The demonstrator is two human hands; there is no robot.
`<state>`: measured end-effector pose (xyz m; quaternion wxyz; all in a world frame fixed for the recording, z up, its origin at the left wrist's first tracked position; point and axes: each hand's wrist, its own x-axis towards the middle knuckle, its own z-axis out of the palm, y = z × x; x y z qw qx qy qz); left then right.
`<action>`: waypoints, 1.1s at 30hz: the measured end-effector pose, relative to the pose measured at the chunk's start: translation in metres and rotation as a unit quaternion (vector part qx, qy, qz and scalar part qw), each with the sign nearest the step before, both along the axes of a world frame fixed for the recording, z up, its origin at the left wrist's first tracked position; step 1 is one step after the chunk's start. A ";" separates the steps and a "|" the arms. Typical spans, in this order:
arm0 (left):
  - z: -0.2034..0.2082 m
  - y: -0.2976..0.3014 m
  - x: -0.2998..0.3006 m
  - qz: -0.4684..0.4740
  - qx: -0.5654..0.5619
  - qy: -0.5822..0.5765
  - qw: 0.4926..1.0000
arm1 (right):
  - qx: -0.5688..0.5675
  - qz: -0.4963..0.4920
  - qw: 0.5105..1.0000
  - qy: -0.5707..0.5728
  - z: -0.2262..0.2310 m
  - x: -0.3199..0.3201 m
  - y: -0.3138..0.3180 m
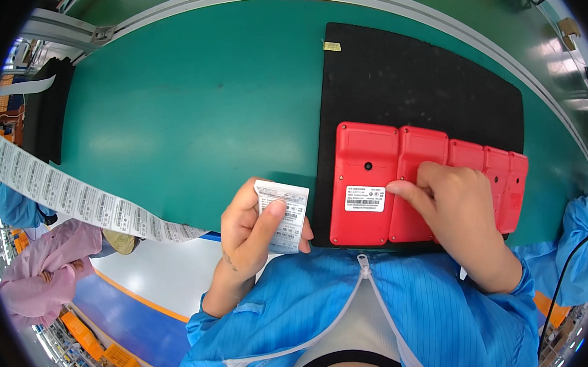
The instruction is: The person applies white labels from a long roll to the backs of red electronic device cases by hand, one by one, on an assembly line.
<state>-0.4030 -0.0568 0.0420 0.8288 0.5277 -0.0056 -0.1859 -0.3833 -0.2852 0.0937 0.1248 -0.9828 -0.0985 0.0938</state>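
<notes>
Between the thumb and fingers of my left hand is a folded strip of labels, white with fine print. My right hand is over a row of several red plastic casings, its fingers curled and its thumb stretched out. The tip of that thumb touches the right edge of a white label on the leftmost casing. Screws and a dark round hole show on that casing. My right hand covers part of the middle casings. All the casings lie side by side on a black mat.
The mat rests on a green table with a metal rail along its far edge. From the left, a long printed label strip droops toward my left forearm. Black sheets stand at the far left. Other people are at both sides, one in pink.
</notes>
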 end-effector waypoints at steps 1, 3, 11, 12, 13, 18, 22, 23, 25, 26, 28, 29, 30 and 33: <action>0.000 0.000 -0.001 0.000 0.002 -0.001 1.000 | 0.001 0.002 1.000 -0.004 0.000 -0.001 -0.004; 0.002 -0.002 -0.002 0.002 0.005 -0.006 1.000 | 0.077 -0.014 0.997 -0.022 -0.002 -0.003 -0.008; 0.028 -0.023 -0.018 -0.022 0.064 0.022 0.997 | 0.108 0.026 0.987 -0.120 -0.008 -0.009 0.003; 0.031 -0.026 -0.020 -0.034 0.070 0.024 0.997 | 0.171 0.009 0.980 -0.103 -0.009 -0.010 -0.002; 0.031 -0.028 -0.022 -0.049 0.070 0.030 0.996 | 0.233 -0.008 0.969 -0.084 -0.010 -0.010 -0.007; 0.034 -0.046 -0.028 -0.084 0.101 0.012 0.991 | 0.635 -0.034 0.755 0.161 -0.011 -0.032 -0.002; 0.037 -0.058 -0.031 -0.086 0.100 0.004 0.991 | 0.719 -0.035 0.678 0.150 -0.021 -0.041 -0.003; 0.038 -0.061 -0.032 -0.081 0.103 0.003 0.991 | 0.720 -0.033 0.678 0.148 -0.022 -0.041 -0.005; 0.042 -0.062 -0.033 -0.076 0.109 0.002 0.991 | 0.704 -0.053 0.705 0.072 -0.020 -0.041 -0.005; 0.042 -0.062 -0.033 -0.081 0.115 0.003 0.990 | 0.705 -0.052 0.703 0.071 -0.019 -0.041 -0.005; 0.041 -0.065 -0.033 -0.086 0.119 0.000 0.989 | 0.697 -0.066 0.714 0.030 -0.019 -0.043 -0.007; 0.041 -0.067 -0.033 -0.092 0.111 -0.002 0.989 | 0.697 -0.064 0.713 0.027 -0.020 -0.044 -0.008; 0.041 -0.068 -0.033 -0.098 0.104 -0.001 0.990 | 0.676 -0.068 0.733 -0.007 -0.021 -0.046 -0.009; 0.044 -0.071 -0.031 -0.120 0.075 0.024 0.990 | 0.578 -0.004 0.802 -0.152 -0.018 -0.045 -0.013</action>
